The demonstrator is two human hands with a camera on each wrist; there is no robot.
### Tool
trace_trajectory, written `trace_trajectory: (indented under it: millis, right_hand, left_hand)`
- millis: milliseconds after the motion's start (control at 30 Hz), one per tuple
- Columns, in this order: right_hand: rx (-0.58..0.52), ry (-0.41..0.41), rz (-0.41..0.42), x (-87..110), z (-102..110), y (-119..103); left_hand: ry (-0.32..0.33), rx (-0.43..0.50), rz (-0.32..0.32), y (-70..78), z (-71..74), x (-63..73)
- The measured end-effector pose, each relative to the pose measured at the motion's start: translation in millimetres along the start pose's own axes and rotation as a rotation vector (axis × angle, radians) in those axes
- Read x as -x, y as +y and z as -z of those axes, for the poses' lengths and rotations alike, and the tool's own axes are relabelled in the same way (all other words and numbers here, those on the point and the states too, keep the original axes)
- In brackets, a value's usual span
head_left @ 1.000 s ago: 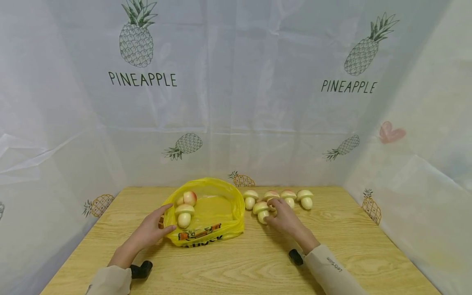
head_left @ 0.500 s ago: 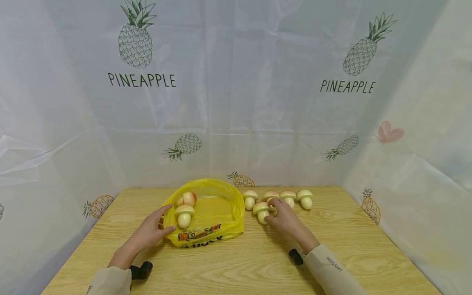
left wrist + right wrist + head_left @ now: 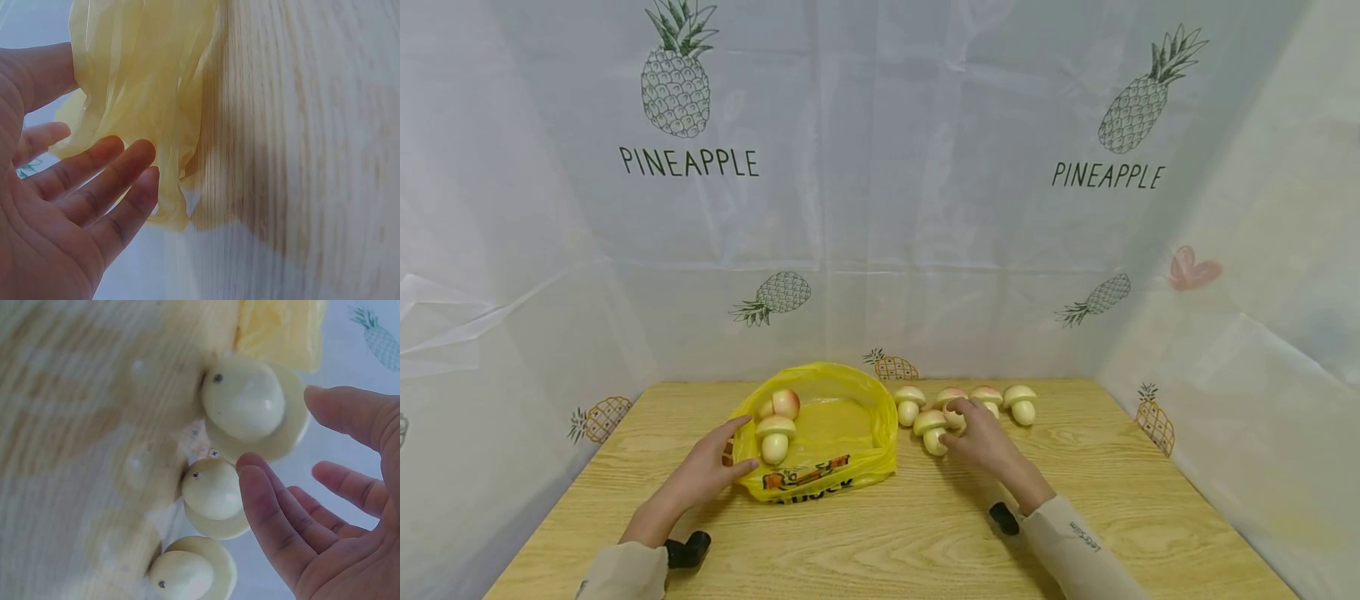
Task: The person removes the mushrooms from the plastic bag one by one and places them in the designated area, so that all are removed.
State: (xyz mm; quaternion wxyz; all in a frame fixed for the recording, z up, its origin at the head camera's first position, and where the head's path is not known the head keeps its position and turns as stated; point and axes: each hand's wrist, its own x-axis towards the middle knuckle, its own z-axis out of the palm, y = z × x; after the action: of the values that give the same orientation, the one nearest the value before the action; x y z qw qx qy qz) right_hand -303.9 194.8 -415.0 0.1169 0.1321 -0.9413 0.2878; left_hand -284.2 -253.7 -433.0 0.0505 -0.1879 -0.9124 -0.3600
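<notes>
A yellow plastic bag (image 3: 886, 425) lies with its mouth wide, two toy mushrooms (image 3: 775, 442) inside at its left. My left hand (image 3: 700, 473) is at the bag's left rim, fingers spread and barely bent. In the left wrist view the fingertips (image 3: 145, 152) lie against the bag's yellow film (image 3: 140, 69). My right hand (image 3: 985, 446) reaches over the front toy mushroom (image 3: 930, 422), right of the bag. The right wrist view has thumb and fingers apart beside this mushroom (image 3: 247, 397), with a gap between thumb and cap.
Behind the front mushroom, several more toy mushrooms (image 3: 1020, 406) stand in a row along the table's back edge. The wooden table (image 3: 880, 550) is backed by a white curtain (image 3: 917, 208) printed with pineapples. A black wrist mount (image 3: 688, 550) is on each wrist.
My right hand has shifted slightly to the right, with its fingertips a little farther from the front mushroom's stem. The left hand and the bag stay in place.
</notes>
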Motion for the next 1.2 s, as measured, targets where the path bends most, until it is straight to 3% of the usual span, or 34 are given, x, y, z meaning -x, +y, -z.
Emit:
trace_trajectory:
  millis: [900, 1200]
  right_hand:
    - [0.022, 0.058, 0.216, 6.5, 2, -20]
    - [-0.016, 0.019, 0.284, 0.7, -10, -47]
  left_hand:
    - [0.017, -0.029, -0.021, -2.5, 0.9, -5.8]
    - [0.019, -0.023, 0.002, -1.4, 1.5, -1.5]
